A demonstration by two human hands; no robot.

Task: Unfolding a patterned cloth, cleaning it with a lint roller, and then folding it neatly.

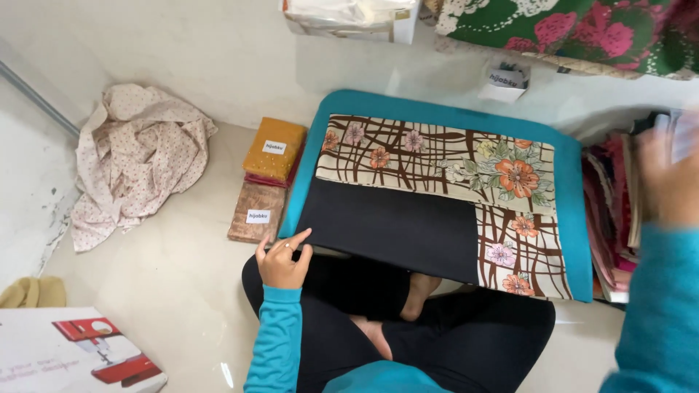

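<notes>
The person is sitting cross-legged on the pale tiled floor (182, 276), with a stack of cloth lying just in front of the knees. The left hand (284, 258) is resting at the near left corner of the black fabric (393, 225), fingers loosely curled and the forefinger stretched out onto the edge, pressing rather than gripping anything. The black fabric is lying over the lower left part of a floral patterned cloth (466, 156), cream with brown lines and orange flowers, and both are sitting on a teal cloth (575, 218) that is showing as a border around them.

The right hand (666, 178) is reaching out to a pile of folded fabrics (611, 211) at the right edge; it is blurring, so I cannot tell whether it is open or holding something.

To my eye, the step is going best if the left hand is keeping that corner pinned flat so the layers are not sliding while the other hand is busy, with edges staying square to each other.

Beside the stack, two packaged fabrics (266, 178) are lying near a crumpled dotted cloth (135, 156), and a sewing machine box (73, 356) is sitting at the lower left.
</notes>
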